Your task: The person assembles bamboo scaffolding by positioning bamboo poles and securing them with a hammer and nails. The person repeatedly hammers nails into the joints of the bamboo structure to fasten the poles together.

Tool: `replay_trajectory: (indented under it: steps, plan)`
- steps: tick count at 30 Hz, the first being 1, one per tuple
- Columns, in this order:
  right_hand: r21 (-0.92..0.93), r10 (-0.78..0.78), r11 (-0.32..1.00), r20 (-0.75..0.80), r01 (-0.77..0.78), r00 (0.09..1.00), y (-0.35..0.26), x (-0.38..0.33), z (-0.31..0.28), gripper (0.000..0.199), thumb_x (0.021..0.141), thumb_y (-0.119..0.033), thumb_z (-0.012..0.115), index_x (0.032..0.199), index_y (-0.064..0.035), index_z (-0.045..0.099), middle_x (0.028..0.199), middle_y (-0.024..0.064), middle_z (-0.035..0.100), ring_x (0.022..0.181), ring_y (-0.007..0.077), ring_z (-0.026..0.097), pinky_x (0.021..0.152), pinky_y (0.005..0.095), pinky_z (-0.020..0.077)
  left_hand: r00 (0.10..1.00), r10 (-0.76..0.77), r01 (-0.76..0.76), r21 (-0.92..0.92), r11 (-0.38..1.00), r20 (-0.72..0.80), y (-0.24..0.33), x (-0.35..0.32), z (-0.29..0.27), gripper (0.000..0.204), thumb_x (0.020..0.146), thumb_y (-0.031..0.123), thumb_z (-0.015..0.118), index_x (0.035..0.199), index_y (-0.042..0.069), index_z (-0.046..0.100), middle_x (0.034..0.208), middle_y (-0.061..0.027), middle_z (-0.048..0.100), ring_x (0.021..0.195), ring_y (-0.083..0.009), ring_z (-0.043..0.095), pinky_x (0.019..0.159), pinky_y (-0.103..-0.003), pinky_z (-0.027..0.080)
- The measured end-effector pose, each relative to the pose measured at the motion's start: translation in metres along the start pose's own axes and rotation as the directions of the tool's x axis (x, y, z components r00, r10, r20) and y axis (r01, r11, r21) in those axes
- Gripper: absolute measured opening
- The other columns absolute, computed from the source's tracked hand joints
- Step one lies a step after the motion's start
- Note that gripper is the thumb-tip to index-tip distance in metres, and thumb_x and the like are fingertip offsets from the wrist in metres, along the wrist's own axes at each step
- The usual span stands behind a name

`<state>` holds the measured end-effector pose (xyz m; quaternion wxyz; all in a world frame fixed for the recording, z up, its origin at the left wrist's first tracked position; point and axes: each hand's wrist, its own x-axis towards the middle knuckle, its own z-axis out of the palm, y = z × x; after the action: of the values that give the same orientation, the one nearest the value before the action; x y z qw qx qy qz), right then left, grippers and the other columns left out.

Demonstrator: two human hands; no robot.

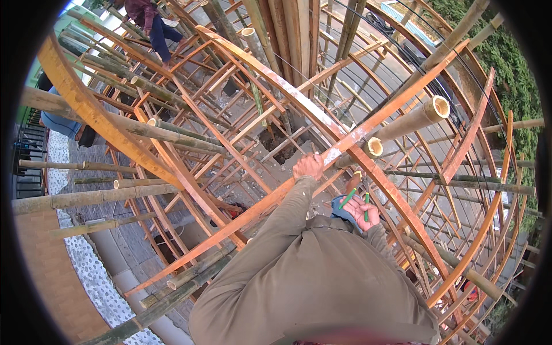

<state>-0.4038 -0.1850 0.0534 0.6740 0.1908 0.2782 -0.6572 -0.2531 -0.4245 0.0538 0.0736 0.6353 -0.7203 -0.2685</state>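
Note:
A long reddish wooden beam [253, 214] runs diagonally in front of me, from low on the left to high on the right. My left hand [309, 167] is closed over it, just left of where another beam [397, 201] crosses. That crossing beam bears whitish patches along its upper stretch. Close to my body, right of the left hand, my right hand [362, 214] holds a tool with two green handles [348, 198], which looks like pliers. Its handles stand apart; the jaws cannot be made out. Blue cloth or a pouch [339, 208] shows beside that hand.
Bamboo poles [414, 119] and wooden lattice surround me, with the ground far below. A dark hole [279, 146] shows in it. A person in dark blue trousers [164, 37] stands at the far left; another in blue [60, 118] is partly hidden. Cables run at the upper right.

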Motion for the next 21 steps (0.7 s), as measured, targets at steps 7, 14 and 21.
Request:
replay_trajectory:
  steps: [7,14,21]
  plan:
    - [0.057,0.064,0.996,0.136,-0.072,0.989,-0.004,-0.004,-0.003,0.08,0.074,0.005,0.048,0.149,0.0122,0.021,0.147,0.0379,0.039,0.138,0.0556,0.039,0.114,0.0633,0.0394,0.999,-0.03,0.028,0.072,0.997,0.031,0.005,0.002,0.003,0.052,0.095,0.044,0.04,0.111,0.007,0.073,0.11,-0.0233,0.07,0.102,-0.046,0.066,0.091,-0.056,0.05]
    - [0.085,0.035,0.996,0.063,-0.04,0.997,-0.002,-0.003,-0.008,0.08,0.075,0.004,0.049,0.15,0.0119,0.022,0.147,0.037,0.04,0.138,0.0557,0.039,0.113,0.0638,0.0397,1.0,-0.008,0.005,0.121,0.993,0.022,0.006,0.003,0.005,0.053,0.097,0.044,0.038,0.111,0.006,0.072,0.11,-0.0234,0.071,0.101,-0.0459,0.066,0.091,-0.056,0.05]
    - [0.2,0.043,0.978,0.071,-0.057,0.997,0.003,0.004,-0.015,0.08,0.075,0.002,0.05,0.15,0.0123,0.022,0.15,0.0371,0.035,0.14,0.055,0.036,0.114,0.064,0.0385,1.0,0.016,-0.017,0.109,0.994,0.013,0.006,0.002,0.003,0.053,0.097,0.042,0.038,0.107,0.003,0.071,0.107,-0.0241,0.071,0.099,-0.045,0.068,0.088,-0.056,0.052]
